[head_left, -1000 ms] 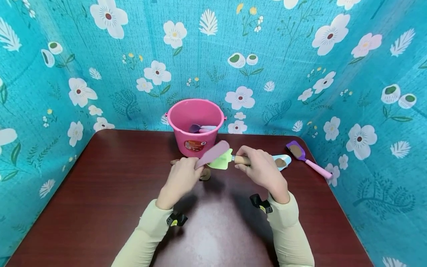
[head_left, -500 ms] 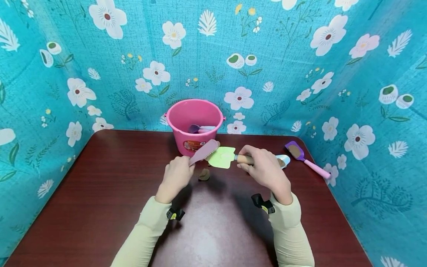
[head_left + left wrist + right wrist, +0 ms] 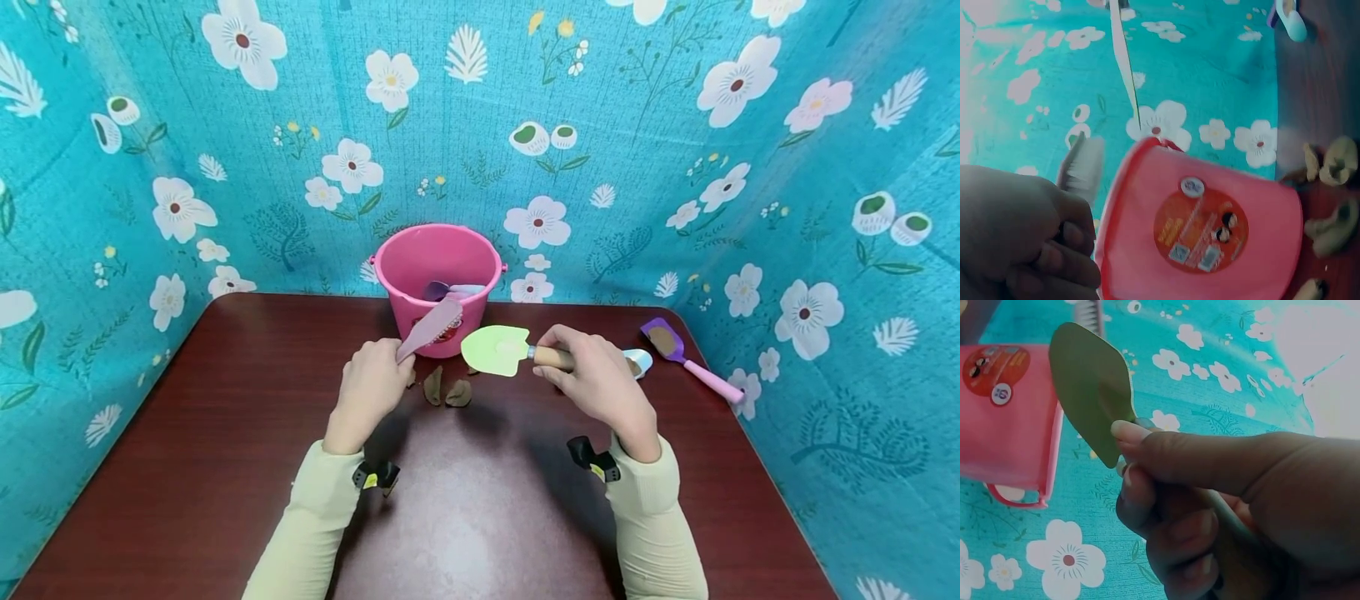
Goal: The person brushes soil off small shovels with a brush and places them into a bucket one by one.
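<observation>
My left hand (image 3: 370, 385) grips the handle of a mauve brush (image 3: 433, 327); its white bristles (image 3: 1087, 167) show in the left wrist view. The brush is raised in front of the pink bucket (image 3: 401, 293). In my right hand (image 3: 597, 375) is the wooden handle of a light-green trowel (image 3: 495, 350), its blade pointing left toward the brush but apart from it. Below the blade, several brown curled pieces (image 3: 458, 394) lie on the table; they look like dried clods or peel. The trowel blade (image 3: 1094, 387) is seen edge-tilted in the right wrist view.
Inside the bucket lie a dark purple tool (image 3: 436, 290) and a pale-handled one. A purple scoop (image 3: 666, 340) with a pink handle rests at the table's right edge. A light-blue scoop (image 3: 639, 361) is partly hidden behind my right hand. A flowered cloth (image 3: 615, 167) surrounds the table.
The brush has moved left, off the trowel blade, with my left hand. More of the brown pieces under it are visible. The right hand and trowel have hardly shifted.
</observation>
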### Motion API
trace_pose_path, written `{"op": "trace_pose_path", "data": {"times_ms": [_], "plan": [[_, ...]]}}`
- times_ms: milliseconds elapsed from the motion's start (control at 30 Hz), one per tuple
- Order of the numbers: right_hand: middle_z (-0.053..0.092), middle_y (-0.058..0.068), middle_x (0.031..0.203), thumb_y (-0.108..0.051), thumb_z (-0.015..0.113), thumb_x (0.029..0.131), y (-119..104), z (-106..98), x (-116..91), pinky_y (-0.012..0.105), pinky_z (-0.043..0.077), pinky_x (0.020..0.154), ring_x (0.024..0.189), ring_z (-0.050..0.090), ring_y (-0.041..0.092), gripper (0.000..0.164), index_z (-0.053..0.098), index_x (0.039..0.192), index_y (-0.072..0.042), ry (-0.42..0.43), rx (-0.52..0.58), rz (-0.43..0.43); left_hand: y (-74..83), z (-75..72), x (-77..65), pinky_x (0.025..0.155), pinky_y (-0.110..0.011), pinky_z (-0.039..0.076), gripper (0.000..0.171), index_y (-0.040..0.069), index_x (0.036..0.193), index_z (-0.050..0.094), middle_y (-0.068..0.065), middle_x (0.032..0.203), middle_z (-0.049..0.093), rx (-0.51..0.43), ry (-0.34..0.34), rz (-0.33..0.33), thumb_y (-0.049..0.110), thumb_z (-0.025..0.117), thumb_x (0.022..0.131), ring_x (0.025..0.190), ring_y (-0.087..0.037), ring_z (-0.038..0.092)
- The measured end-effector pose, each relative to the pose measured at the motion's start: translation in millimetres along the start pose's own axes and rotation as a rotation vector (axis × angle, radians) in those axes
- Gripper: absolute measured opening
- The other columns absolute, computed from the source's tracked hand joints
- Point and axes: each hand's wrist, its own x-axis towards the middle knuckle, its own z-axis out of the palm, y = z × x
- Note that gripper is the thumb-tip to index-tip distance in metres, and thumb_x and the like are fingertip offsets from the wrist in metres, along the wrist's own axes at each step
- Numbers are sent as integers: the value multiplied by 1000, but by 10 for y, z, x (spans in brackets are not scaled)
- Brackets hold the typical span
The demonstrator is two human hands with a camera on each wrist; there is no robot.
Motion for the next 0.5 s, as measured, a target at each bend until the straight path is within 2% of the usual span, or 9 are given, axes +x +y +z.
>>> {"op": "trace_pose_path", "data": {"times_ms": [167, 267, 400, 500], "plan": [[64, -6, 74, -25, 85, 84, -19, 36, 20, 36, 46, 64, 67, 57, 15, 28, 68, 105, -19, 19, 8, -3, 150, 15, -65, 46, -30, 40, 17, 9, 82, 64, -2, 57, 50, -103, -18, 98, 18, 69, 95, 49, -16, 44], [65, -5, 78, -25, 84, 84, -47, 77, 36, 35, 46, 65, 70, 57, 15, 27, 68, 104, -19, 10, 13, -27, 236, 60, -104, 47, -30, 41, 17, 12, 80, 63, 0, 57, 50, -140, -59, 166, 18, 70, 95, 49, -13, 45], [66, -5, 80, -26, 84, 84, -87, 113, 34, 35, 47, 65, 71, 57, 15, 26, 68, 104, -19, -2, 17, -34, 286, 143, -128, 52, -30, 43, 13, 12, 87, 67, 5, 60, 53, -59, -90, 225, 23, 73, 93, 52, -12, 48], [65, -5, 79, -25, 85, 83, -98, 119, 24, 35, 47, 64, 70, 56, 16, 27, 68, 104, -19, 8, 11, -31, 259, 193, -118, 54, -31, 45, 14, 11, 90, 68, 5, 61, 54, 10, -82, 223, 24, 74, 92, 53, -13, 50]]}}
